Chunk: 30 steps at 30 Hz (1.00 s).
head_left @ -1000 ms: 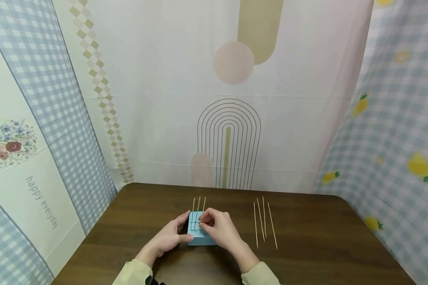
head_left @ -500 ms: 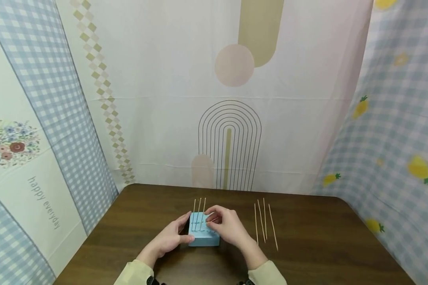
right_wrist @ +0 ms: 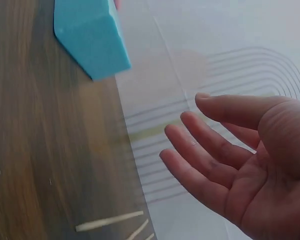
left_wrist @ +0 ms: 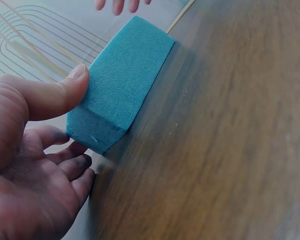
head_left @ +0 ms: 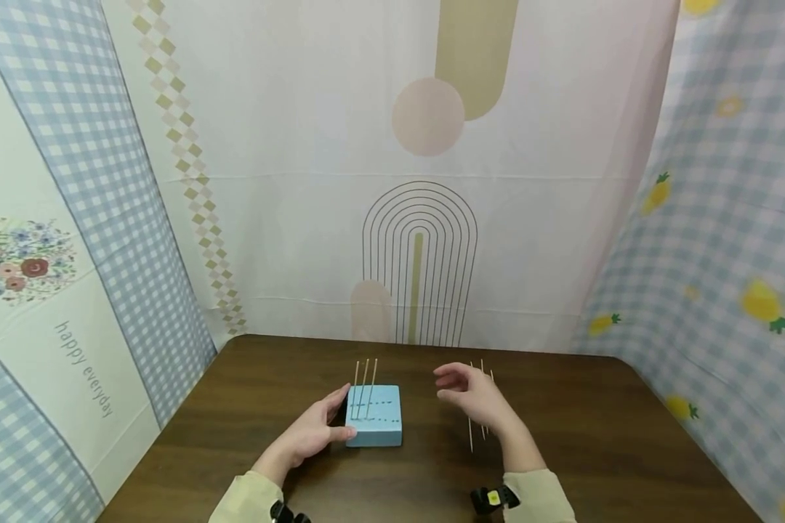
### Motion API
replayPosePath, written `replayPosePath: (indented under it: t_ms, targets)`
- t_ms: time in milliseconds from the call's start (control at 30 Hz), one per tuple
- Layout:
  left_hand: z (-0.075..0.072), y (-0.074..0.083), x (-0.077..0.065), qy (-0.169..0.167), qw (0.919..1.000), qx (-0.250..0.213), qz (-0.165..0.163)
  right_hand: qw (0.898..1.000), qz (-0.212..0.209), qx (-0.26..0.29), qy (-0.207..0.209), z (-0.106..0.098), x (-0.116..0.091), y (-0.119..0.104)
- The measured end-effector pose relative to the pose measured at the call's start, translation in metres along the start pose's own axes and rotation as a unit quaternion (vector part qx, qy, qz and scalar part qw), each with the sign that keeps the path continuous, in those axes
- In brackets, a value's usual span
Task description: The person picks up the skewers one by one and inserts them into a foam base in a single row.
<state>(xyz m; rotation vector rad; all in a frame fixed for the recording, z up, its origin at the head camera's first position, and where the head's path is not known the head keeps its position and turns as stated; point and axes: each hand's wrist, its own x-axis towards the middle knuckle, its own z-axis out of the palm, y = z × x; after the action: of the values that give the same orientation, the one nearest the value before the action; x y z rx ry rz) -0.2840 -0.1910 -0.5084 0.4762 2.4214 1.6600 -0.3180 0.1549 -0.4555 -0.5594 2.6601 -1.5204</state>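
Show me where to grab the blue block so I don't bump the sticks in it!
I'd probably hold the blue block low on its right side, coming in from the right. That side is flat and free, and the three sticks stand in the left part of its top. The left hand holds the left side, so that's taken.

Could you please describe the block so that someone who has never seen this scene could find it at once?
Near the middle of the brown wood-grain table, the left hand grips the left side of a light-blue block. Unlike the loose thin sticks lying to its right, it is thick and boxy, and three standing sticks rise from its top.
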Motion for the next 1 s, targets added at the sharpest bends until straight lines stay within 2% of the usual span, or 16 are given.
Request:
replayPosePath:
  t_ms: [133, 333, 500, 667, 867, 1000]
  targets:
    - [-0.001, 0.001, 0.000, -0.003, 1.0000, 0.000, 0.002, 1.000, 0.007, 0.005, -0.009, -0.010, -0.002, 0.008]
    - [-0.001, 0.001, 0.000, -0.004, 1.0000, 0.002, -0.002, 1.000, 0.016, -0.019, 0.007, -0.023, -0.006, 0.016]
    - [0.000, -0.001, 0.000, -0.006, 1.0000, -0.003, -0.005, 0.999, 0.038, -0.008, 0.010, -0.030, -0.013, 0.025]
    - [0.002, -0.003, 0.000, -0.012, 0.9999, -0.007, -0.002, 0.997, 0.070, -0.019, 0.010, -0.036, -0.022, 0.036]
    - [0.000, -0.003, -0.002, -0.011, 0.9999, -0.011, -0.004, 0.992, 0.116, 0.026, 0.041, -0.046, -0.029, 0.053]
    - [-0.001, -0.002, -0.002, -0.009, 0.9999, -0.008, -0.005, 0.990, 0.125, 0.047, 0.045, -0.054, -0.030, 0.059]
